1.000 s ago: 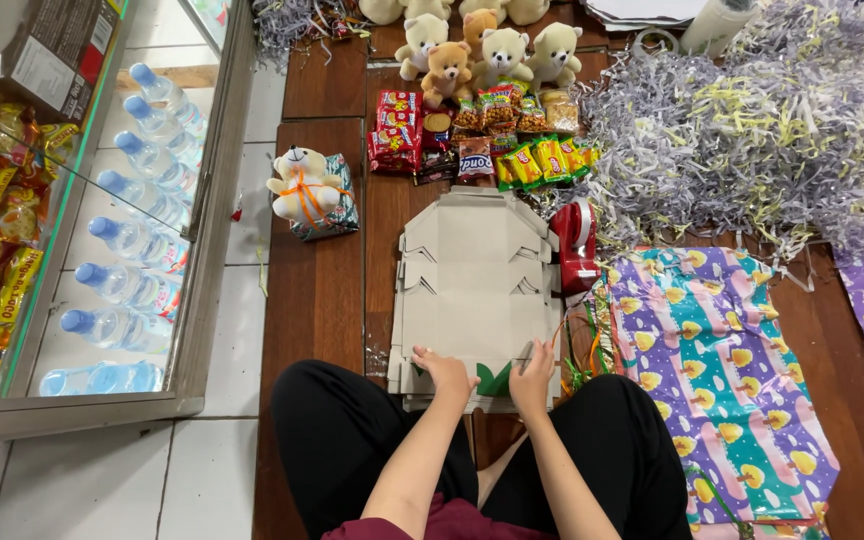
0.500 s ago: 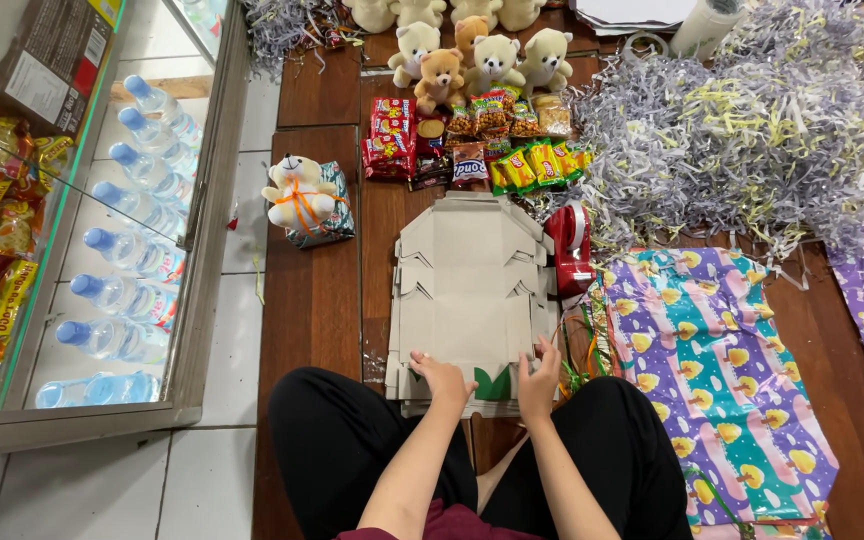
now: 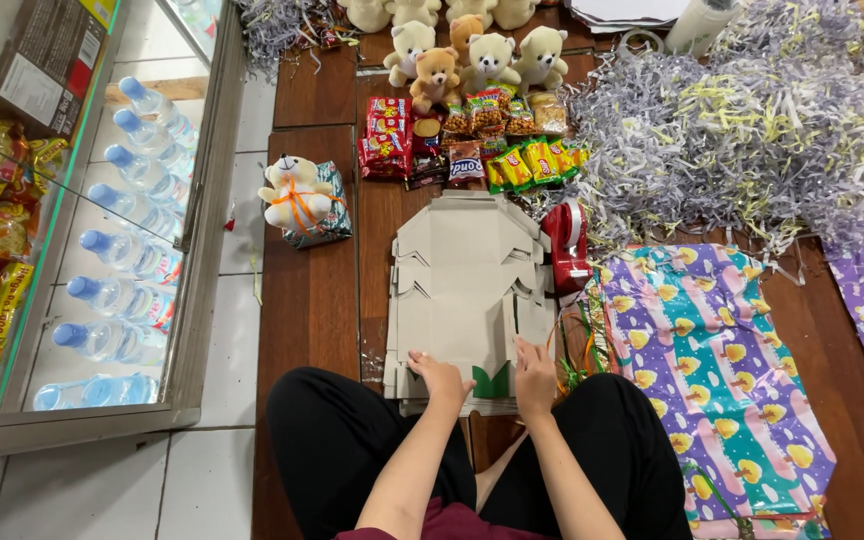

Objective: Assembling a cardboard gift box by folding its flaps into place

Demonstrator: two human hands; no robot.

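— What are your hands doing right now?

— I'm pressing both down on the near edge of the stack of flat cardboard cutouts (image 3: 467, 290) that is lying on the wooden floor (image 3: 307, 300) just in front of my knees. My left hand (image 3: 439, 380) is resting palm down, fingers (image 3: 422, 362) loosely spread on the board. My right hand (image 3: 534, 372) is lying beside it, fingers (image 3: 527, 350) close together and flat, pinching nothing.

— How far along does it look?

— Early, I'm judging. The cardboard is lying unfolded, and a green piece (image 3: 490, 383) is peeking out between my hands. The wrapping paper (image 3: 712, 370) is spread to my right, uncut as far as I'm seeing. The snack packets (image 3: 472, 135), teddy bears (image 3: 472, 50) and shredded paper (image 3: 732, 140) are sitting loose beyond the stack, and the red tape dispenser (image 3: 567, 240) is waiting just beside it.

— And your arms?

— Both forearms are reaching straight forward between my knees, wrists low.
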